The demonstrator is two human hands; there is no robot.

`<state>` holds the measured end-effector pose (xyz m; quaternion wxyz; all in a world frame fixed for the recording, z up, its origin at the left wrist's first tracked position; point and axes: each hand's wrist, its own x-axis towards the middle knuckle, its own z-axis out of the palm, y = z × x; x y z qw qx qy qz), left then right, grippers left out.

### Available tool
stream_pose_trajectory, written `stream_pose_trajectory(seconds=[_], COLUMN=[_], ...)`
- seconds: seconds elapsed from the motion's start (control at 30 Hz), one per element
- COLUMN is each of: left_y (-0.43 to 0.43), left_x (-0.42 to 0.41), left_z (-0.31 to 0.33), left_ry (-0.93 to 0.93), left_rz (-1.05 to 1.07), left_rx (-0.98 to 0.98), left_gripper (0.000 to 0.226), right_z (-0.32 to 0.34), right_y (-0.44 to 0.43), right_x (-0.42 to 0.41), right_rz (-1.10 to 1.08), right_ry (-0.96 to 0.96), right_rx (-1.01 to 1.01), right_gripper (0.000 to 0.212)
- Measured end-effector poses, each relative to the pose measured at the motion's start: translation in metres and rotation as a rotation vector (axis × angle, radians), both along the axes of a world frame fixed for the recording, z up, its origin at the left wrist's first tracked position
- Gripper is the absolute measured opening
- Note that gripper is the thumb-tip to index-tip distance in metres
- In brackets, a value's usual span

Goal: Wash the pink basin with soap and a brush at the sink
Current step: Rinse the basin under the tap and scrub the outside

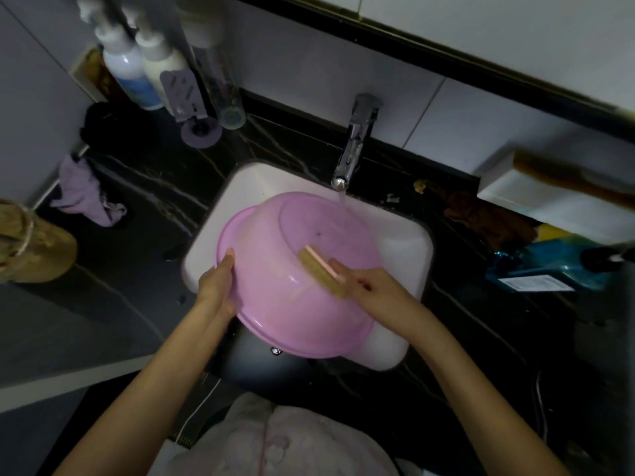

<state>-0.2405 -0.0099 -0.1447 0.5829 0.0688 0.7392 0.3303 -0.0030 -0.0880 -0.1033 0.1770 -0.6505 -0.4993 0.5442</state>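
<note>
Over a white sink (220, 214) in a dark worktop (144, 201), your left hand (218, 286) grips the upturned pink basin (275, 304); your right hand (369, 280) holds the brush (321, 269). Wet plastic may slip.

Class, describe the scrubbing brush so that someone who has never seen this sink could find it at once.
Start at the white sink in the dark counter, where a pink basin is held upside down near the tap. Against its outer wall the right hand holds the brush. It is the only small oblong block there, pink-backed with tan bristles.
</note>
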Motion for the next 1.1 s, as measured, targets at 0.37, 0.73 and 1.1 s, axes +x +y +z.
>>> stream_pose_trajectory(seconds=[0.37,0.73,1.1], left_y=[0.013,0.022,0.017], left_x=[-0.010,-0.013,-0.018], left_z=[-0.007,-0.005,-0.005], left_ry=[0.027,0.024,0.019], left_rz=[-0.025,-0.024,-0.043], left_rx=[0.018,0.019,0.002], left_gripper=[0.052,0.048,0.049], right_z=[-0.038,-0.042,-0.037], right_y=[0.074,0.081,0.093], right_x=[0.020,0.002,-0.012], right_rz=[-0.151,-0.059,-0.014], right_ry=[-0.364,-0.381,-0.489], right_rx=[-0.008,0.109,0.202], right_gripper=[0.057,0.037,0.037])
